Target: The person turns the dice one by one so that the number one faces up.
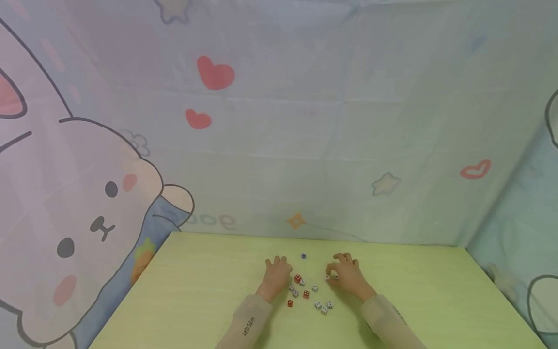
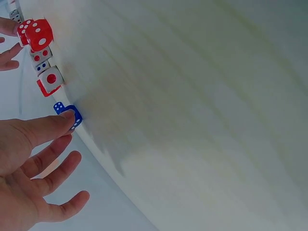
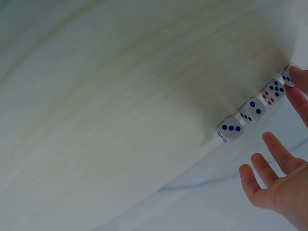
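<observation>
Beside the scattered dice, my left hand (image 1: 276, 277) pinches a blue die (image 2: 72, 117) with the thumb over its face; the other fingers spread loosely away from it. Across the group on the right, my right hand (image 1: 348, 276) holds a white die (image 3: 287, 75) between thumb and index finger, its remaining fingers slightly bent. Another white die with blue and red pips (image 3: 273, 92) sits close to those fingertips in the right wrist view. A second blue die (image 1: 303, 256) lies farther back on the table, between the two hands.
Between the forearms lie several red and white dice, among them a red die (image 1: 306, 294) and a white die (image 1: 324, 310) near the front. The pale yellow-green table (image 1: 196, 291) meets a printed cloth backdrop (image 1: 279, 145) at its back edge.
</observation>
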### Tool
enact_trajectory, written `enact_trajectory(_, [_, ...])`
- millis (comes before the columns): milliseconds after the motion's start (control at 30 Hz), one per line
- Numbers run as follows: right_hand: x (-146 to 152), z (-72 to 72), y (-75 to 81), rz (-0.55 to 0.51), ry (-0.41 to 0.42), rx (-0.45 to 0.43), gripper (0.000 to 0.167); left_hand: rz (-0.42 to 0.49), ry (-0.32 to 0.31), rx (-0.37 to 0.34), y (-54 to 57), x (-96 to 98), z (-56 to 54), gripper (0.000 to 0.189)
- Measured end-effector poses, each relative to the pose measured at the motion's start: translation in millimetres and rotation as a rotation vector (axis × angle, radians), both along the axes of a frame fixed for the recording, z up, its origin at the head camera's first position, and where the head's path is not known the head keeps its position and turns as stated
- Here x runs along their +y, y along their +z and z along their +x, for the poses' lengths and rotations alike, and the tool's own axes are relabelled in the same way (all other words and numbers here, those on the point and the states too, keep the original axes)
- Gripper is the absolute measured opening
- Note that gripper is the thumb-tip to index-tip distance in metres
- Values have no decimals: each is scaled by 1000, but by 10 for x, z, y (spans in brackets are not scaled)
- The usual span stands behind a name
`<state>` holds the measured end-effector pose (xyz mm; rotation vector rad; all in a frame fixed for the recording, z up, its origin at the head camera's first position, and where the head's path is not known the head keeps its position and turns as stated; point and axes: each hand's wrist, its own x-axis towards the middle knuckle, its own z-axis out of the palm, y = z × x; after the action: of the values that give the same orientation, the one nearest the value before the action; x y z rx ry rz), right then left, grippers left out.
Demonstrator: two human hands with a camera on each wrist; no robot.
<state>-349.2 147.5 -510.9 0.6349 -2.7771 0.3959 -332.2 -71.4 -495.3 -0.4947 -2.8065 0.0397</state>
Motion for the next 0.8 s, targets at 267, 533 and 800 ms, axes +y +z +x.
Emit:
enact_trajectory(267, [24,-11,-19,-11,-16,-9,8,11,-4,-10,-13,-3,-17,10])
enact_trajectory(533, [88,44,3,-9,-18,-27,13,18,-2,-23,-36,-11,-29,11])
enact_trajectory(800, [146,170,44,-25,24,9,9,11,-4,-10,-48,-4,-39,10])
